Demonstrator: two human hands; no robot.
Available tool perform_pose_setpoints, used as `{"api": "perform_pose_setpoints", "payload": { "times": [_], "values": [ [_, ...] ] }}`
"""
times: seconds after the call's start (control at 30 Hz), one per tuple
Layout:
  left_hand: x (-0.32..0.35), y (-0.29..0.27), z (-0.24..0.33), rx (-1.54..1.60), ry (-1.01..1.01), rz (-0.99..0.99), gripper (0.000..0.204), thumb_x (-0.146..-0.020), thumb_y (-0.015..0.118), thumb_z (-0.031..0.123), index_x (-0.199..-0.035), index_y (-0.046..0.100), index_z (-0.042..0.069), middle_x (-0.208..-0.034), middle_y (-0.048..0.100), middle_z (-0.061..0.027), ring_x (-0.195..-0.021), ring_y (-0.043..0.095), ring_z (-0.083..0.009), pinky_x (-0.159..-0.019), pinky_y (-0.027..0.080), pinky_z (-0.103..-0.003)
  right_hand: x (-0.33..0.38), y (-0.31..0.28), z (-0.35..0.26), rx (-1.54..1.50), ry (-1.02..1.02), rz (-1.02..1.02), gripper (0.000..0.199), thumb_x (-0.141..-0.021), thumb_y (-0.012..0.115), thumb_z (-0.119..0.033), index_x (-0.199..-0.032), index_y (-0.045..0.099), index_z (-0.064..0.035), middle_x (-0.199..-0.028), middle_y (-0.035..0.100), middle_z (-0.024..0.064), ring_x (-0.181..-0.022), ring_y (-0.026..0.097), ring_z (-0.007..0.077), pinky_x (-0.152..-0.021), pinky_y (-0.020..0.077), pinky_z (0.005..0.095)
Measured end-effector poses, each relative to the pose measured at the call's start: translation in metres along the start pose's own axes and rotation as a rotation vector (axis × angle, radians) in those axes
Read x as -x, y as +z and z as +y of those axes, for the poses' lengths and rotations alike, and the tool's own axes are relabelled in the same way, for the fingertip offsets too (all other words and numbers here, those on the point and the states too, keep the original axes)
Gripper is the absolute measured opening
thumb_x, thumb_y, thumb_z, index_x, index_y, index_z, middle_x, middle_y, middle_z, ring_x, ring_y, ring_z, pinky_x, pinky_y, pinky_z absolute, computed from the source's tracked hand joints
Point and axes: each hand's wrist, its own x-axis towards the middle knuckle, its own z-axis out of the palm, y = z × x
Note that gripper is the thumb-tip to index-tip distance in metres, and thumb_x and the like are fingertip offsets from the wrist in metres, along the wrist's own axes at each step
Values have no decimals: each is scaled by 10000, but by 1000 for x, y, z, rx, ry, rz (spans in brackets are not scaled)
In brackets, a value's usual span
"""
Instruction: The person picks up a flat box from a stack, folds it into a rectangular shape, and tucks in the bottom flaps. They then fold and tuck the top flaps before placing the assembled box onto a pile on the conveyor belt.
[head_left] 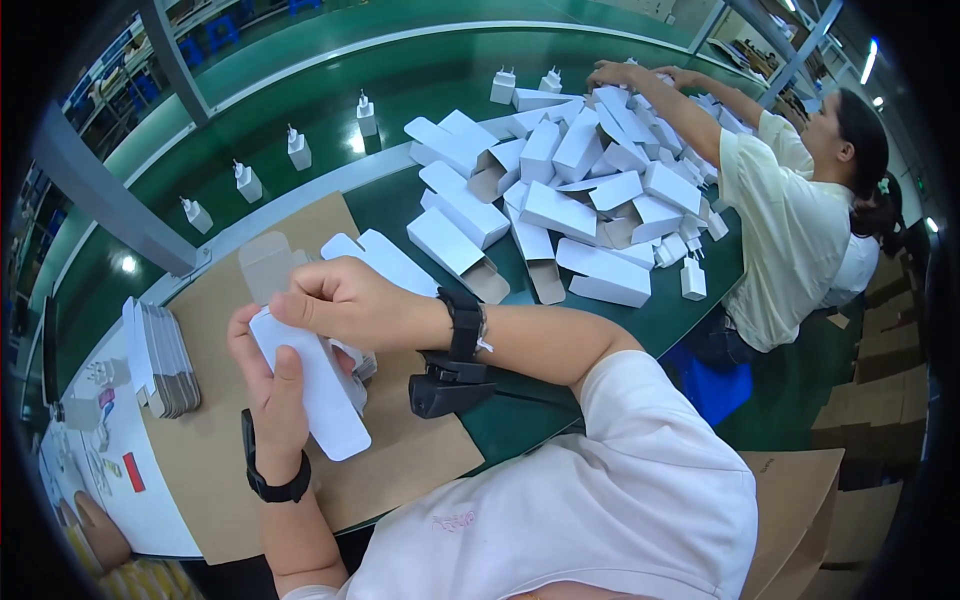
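Note:
A small white cardboard box [318, 390] is tilted over the brown cardboard sheet, one end toward my chest. My left hand [272, 395] wraps its side, the thumb lying along the box. At the far end, my right hand [335, 300] pinches the box edge with thumb and fingers. A grey-white flap [268, 262] stands out beyond my fingers; I cannot tell whether it belongs to this box. Partly hidden behind the box and under my right hand is a small white piece [362, 366], too covered to name. Flat white cartons [380, 258] lie just past my right hand.
White boxes [560, 210] are heaped on the green table at right, with white plug chargers [693, 278] beside them. More chargers [299, 148] stand on the green belt. Folded cartons [160, 360] are stacked at left on the brown sheet [420, 470]. A co-worker [790, 220] reaches into the heap.

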Motion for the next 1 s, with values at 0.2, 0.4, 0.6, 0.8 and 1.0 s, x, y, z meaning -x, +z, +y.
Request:
{"api": "perform_pose_setpoints", "payload": {
  "times": [0.2, 0.4, 0.6, 0.8, 1.0],
  "values": [
    [-8, 8, 2, 32, 19, 290, 577, -912, 452, 303, -1344, 108, 135, -1052, 521, -120, -755, 585, -168, -621, 493, -276, -1, 10, 6, 367, -580, 210, 321, -819, 562, -45, -1136, 520, -62, -1127, 537, 62, -940, 570, 167, -772, 484, 279],
    [-4, -13, -7, -80, 87, 49, 756, -850, 578, 205, -1349, 16, 119, -1010, 532, -129, -834, 564, -174, -717, 467, -311, 0, -1, -16, 185, -139, 98, 270, -869, 541, -134, -1078, 592, 30, -1050, 618, 105, -913, 575, 126, -805, 450, 240],
    [-3, -11, -6, -146, 36, 14, 821, -827, 605, 320, -1330, 5, 72, -986, 552, -178, -881, 560, -193, -762, 450, -312, -3, -14, -23, 255, -22, 24, 281, -842, 547, -108, -1092, 593, 12, -990, 632, 108, -872, 583, 126, -796, 454, 248],
    [-2, -13, -1, -150, 53, 52, 783, -839, 593, 311, -1323, 29, 67, -956, 556, -166, -852, 566, -183, -730, 456, -298, -3, -11, -12, 248, -173, -85, 305, -875, 524, -186, -1110, 585, -3, -1098, 600, 115, -1010, 553, 175, -891, 411, 283],
    [-6, -14, 5, -48, -20, 78, 669, -876, 544, 271, -1326, 71, 121, -935, 556, -135, -766, 584, -164, -643, 480, -278, -2, -4, -4, 312, -173, -25, 350, -840, 583, -145, -1165, 549, -20, -1174, 555, 122, -1007, 549, 171, -878, 417, 279]
  ]
}}
